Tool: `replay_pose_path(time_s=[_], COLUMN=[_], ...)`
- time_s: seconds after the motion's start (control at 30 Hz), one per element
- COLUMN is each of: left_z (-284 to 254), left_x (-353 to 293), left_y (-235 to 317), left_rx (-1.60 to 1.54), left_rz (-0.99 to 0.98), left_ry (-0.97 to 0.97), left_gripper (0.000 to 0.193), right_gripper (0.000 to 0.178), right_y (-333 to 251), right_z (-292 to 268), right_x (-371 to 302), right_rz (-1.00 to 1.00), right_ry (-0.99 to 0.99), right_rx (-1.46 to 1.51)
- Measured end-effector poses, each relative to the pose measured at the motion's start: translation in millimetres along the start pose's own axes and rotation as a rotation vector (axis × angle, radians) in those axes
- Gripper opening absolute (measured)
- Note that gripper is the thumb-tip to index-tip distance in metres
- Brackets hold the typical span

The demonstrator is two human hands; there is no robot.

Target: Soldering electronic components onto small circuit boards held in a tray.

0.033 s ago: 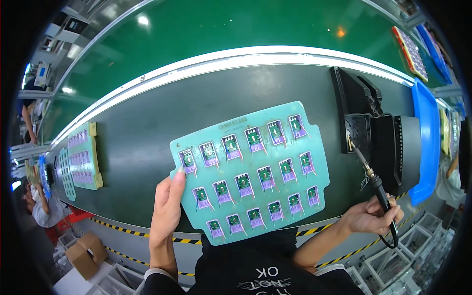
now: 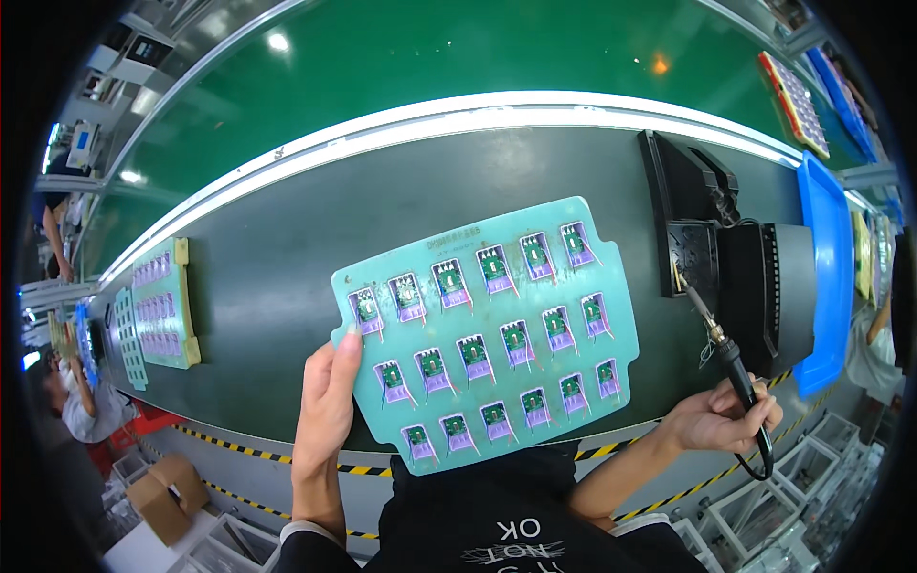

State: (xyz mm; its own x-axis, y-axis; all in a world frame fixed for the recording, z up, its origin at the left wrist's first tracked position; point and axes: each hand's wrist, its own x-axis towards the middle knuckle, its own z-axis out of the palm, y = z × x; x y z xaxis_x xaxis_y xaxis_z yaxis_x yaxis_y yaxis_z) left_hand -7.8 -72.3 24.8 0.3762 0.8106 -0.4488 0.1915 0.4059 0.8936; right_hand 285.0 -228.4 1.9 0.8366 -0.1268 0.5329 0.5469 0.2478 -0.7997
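My left hand (image 2: 328, 392) grips the left edge of a pale green tray (image 2: 497, 382), its thumb on the top face. Rows of small green circuit boards (image 2: 472, 355) with thin wires sit in the tray's cut-outs, over purple parts. The tray is tilted, its right side higher up in the picture. My right hand (image 2: 723, 417) is closed around the black handle of a soldering iron (image 2: 731, 358). The iron's metal tip points up and left, into a black holder box (image 2: 693, 258) at the right of the bench.
A dark bench mat (image 2: 267, 277) lies under the tray. Beyond a white rail runs a green surface (image 2: 430, 57). More filled trays (image 2: 162, 304) stand at the left. A black box-like unit (image 2: 769, 296) and a blue bin (image 2: 823, 277) are at the right. Other people work at the far left.
Almost nothing differs. The tray and both hands keep their places, with only a very slight shift of the view.
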Motion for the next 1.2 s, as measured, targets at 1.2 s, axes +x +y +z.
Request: replay_pose_path(time_s=[1.2], left_z=[3], left_x=[2], left_y=[-11], left_rx=[-0.035], left_rz=[0.154], left_ry=[-0.039], left_gripper=[0.037], right_gripper=[0.023], right_y=[-26], right_z=[120], right_x=[46], right_rz=[-0.355], right_ry=[-0.418], right_rx=[0.193])
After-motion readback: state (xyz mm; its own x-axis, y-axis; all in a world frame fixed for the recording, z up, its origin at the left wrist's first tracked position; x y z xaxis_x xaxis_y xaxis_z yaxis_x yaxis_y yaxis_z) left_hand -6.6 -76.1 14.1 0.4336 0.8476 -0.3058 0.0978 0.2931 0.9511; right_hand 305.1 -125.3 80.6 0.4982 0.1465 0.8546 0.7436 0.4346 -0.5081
